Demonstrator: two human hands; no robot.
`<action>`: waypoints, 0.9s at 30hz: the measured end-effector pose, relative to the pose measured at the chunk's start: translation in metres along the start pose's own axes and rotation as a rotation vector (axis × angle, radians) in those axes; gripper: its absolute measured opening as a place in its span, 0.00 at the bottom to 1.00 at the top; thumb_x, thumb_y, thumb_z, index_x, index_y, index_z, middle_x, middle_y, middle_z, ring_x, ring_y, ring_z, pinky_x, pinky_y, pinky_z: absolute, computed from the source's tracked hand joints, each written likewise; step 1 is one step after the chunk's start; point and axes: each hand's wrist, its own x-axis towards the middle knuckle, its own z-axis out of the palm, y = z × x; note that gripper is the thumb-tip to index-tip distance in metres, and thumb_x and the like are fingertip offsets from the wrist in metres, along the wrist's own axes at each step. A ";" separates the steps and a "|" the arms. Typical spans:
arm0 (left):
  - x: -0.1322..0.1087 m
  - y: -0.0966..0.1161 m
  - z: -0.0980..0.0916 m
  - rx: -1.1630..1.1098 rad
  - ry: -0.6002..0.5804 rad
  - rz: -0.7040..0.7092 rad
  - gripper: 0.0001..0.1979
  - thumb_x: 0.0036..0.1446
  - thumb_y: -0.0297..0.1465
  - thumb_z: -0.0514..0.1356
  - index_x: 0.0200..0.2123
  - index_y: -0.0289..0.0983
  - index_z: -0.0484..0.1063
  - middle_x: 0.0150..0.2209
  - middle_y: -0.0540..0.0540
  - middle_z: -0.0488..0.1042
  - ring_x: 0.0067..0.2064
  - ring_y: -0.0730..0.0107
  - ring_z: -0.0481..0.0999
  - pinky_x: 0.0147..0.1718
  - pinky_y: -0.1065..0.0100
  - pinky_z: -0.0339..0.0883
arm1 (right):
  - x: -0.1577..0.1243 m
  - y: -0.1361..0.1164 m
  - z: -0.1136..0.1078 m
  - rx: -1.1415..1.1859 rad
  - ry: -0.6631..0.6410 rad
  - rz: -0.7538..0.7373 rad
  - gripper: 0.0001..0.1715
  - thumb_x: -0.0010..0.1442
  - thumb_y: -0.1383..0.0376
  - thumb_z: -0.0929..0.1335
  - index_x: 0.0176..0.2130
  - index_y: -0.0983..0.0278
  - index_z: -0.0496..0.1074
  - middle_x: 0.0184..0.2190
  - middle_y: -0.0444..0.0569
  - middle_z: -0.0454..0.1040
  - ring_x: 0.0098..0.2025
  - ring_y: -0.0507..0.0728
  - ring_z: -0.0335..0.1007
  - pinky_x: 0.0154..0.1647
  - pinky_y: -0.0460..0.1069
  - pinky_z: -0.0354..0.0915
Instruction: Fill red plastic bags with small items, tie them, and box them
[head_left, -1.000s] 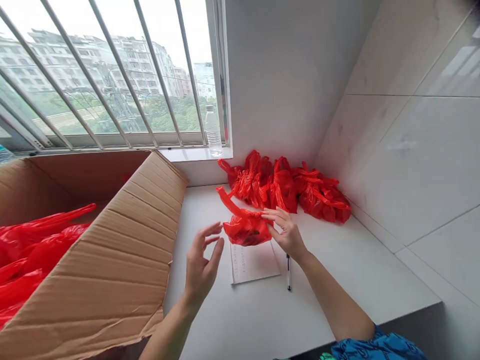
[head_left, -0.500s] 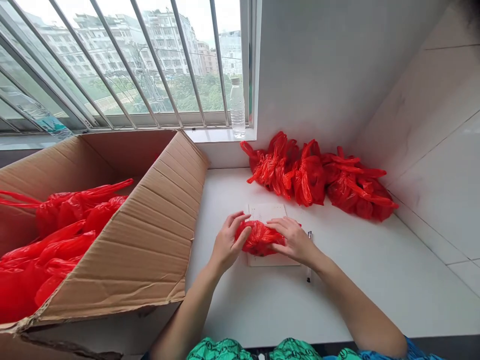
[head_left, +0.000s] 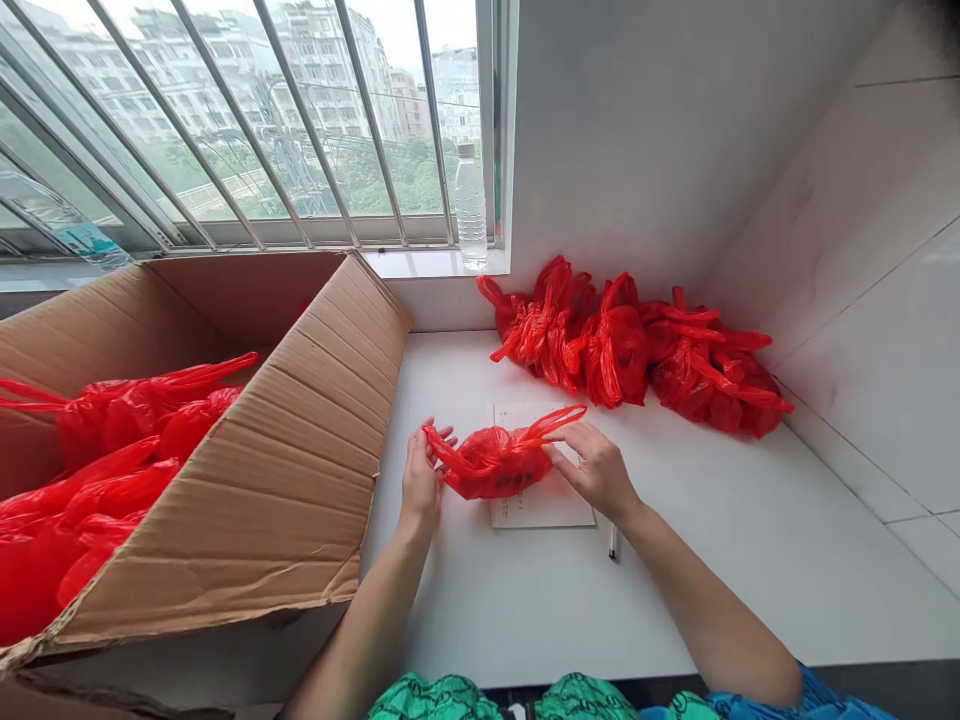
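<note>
A red plastic bag with something dark inside hangs or rests over a white sheet of paper, its two handles stretched out to either side. My left hand has hold of the left handle, fingers partly curled behind it. At the other end my right hand pinches the right handle, whose loop sticks up beyond the fingers. What the bag contains cannot be made out. Handwritten marks show on the paper under the bag. Close to my right wrist lies a pen, partly covered by the hand.
To the left stands an open cardboard box holding several red bags. More tied red bags lie along the wall at the back of the white table. A clear bottle stands on the sill by the barred window.
My hands have moved apart, the left one leftward, pulling the bag's handles out sideways. The bag has shifted left and stretched, uncovering more of the paper's lower right.
</note>
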 end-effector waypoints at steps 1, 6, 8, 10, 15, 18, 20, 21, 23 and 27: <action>-0.003 -0.002 -0.003 0.022 -0.076 -0.050 0.31 0.63 0.53 0.51 0.60 0.39 0.64 0.52 0.38 0.75 0.46 0.59 0.78 0.42 0.61 0.73 | -0.001 -0.001 0.004 0.010 -0.039 0.004 0.10 0.66 0.59 0.66 0.44 0.59 0.74 0.39 0.48 0.78 0.41 0.59 0.73 0.42 0.52 0.66; -0.012 -0.004 0.003 0.381 -0.465 0.072 0.20 0.55 0.42 0.64 0.48 0.38 0.76 0.45 0.42 0.80 0.43 0.60 0.79 0.40 0.66 0.72 | -0.001 -0.003 0.012 0.023 -0.124 -0.008 0.11 0.63 0.70 0.66 0.45 0.60 0.73 0.38 0.46 0.78 0.39 0.58 0.72 0.40 0.51 0.65; -0.008 -0.005 0.009 0.466 -0.392 0.211 0.13 0.58 0.39 0.61 0.41 0.38 0.78 0.39 0.44 0.80 0.39 0.63 0.78 0.39 0.67 0.70 | 0.001 -0.003 0.005 0.048 -0.064 0.008 0.10 0.62 0.71 0.66 0.42 0.59 0.74 0.34 0.45 0.76 0.37 0.57 0.71 0.38 0.50 0.65; 0.001 -0.009 0.012 0.449 -0.295 0.252 0.12 0.60 0.38 0.59 0.40 0.38 0.77 0.36 0.45 0.80 0.36 0.65 0.77 0.36 0.68 0.69 | 0.002 -0.001 -0.006 0.073 -0.029 0.029 0.08 0.62 0.70 0.66 0.40 0.59 0.75 0.32 0.45 0.75 0.36 0.56 0.70 0.38 0.50 0.64; 0.017 -0.017 -0.003 0.286 -0.065 0.185 0.23 0.60 0.43 0.58 0.55 0.37 0.66 0.49 0.38 0.76 0.44 0.63 0.78 0.36 0.67 0.72 | 0.002 0.016 -0.031 0.206 -0.259 0.086 0.08 0.62 0.57 0.70 0.39 0.58 0.76 0.37 0.45 0.76 0.33 0.54 0.71 0.37 0.49 0.68; 0.010 -0.014 -0.010 0.297 -0.050 0.181 0.23 0.62 0.46 0.55 0.54 0.38 0.67 0.52 0.38 0.73 0.48 0.62 0.76 0.39 0.66 0.73 | 0.000 0.030 -0.034 0.172 -0.173 0.179 0.16 0.67 0.53 0.64 0.36 0.59 0.75 0.37 0.46 0.77 0.35 0.55 0.73 0.36 0.49 0.68; 0.000 -0.010 -0.007 0.384 -0.180 0.143 0.22 0.63 0.47 0.54 0.51 0.39 0.71 0.50 0.40 0.75 0.44 0.63 0.77 0.37 0.66 0.74 | -0.001 0.035 -0.032 0.055 -0.105 0.239 0.20 0.68 0.53 0.61 0.33 0.59 0.75 0.34 0.46 0.78 0.32 0.55 0.73 0.33 0.49 0.67; -0.006 -0.008 -0.004 0.433 -0.265 0.122 0.21 0.63 0.47 0.54 0.50 0.39 0.72 0.49 0.41 0.76 0.42 0.63 0.78 0.36 0.66 0.73 | -0.001 0.036 -0.030 0.005 -0.103 0.256 0.20 0.67 0.53 0.61 0.33 0.59 0.75 0.33 0.46 0.78 0.31 0.55 0.72 0.32 0.50 0.66; -0.014 -0.005 0.004 0.541 -0.390 0.128 0.21 0.61 0.46 0.57 0.49 0.40 0.74 0.45 0.42 0.78 0.40 0.62 0.78 0.36 0.66 0.72 | -0.002 0.033 -0.023 -0.004 -0.174 0.262 0.16 0.65 0.53 0.64 0.37 0.59 0.75 0.35 0.46 0.79 0.31 0.56 0.73 0.32 0.50 0.66; -0.011 -0.004 0.018 0.737 -0.374 0.300 0.12 0.60 0.41 0.58 0.38 0.41 0.76 0.34 0.47 0.79 0.35 0.66 0.76 0.34 0.69 0.68 | 0.001 0.022 -0.012 0.204 -0.289 0.266 0.13 0.63 0.56 0.66 0.43 0.58 0.75 0.36 0.44 0.80 0.33 0.55 0.74 0.35 0.49 0.68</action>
